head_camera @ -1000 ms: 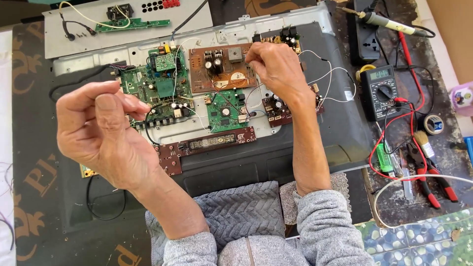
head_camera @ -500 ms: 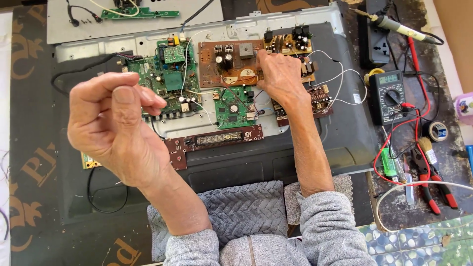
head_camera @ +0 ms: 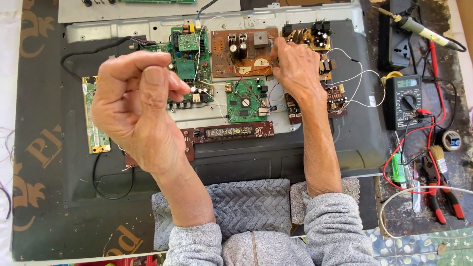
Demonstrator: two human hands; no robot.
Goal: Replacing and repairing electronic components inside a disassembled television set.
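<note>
fingers [head_camera: 276,49] at brown circuit board [head_camera: 244,51] right edge

You worked over a matt grey metal chassis [head_camera: 148,29]; its brown board [head_camera: 221,64] looked dull, the green boards [head_camera: 246,101] faintly glossy; your sleeves [head_camera: 335,231] were soft ribbed knit; the multimeter [head_camera: 403,101] matt plastic.

A multimeter [head_camera: 407,100], red-handled pliers [head_camera: 440,192] and a soldering iron [head_camera: 416,27] lie right.

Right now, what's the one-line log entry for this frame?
left hand: raised, fingers curled, apparently holding nothing | right hand: on brown circuit board | multimeter: at right
</note>
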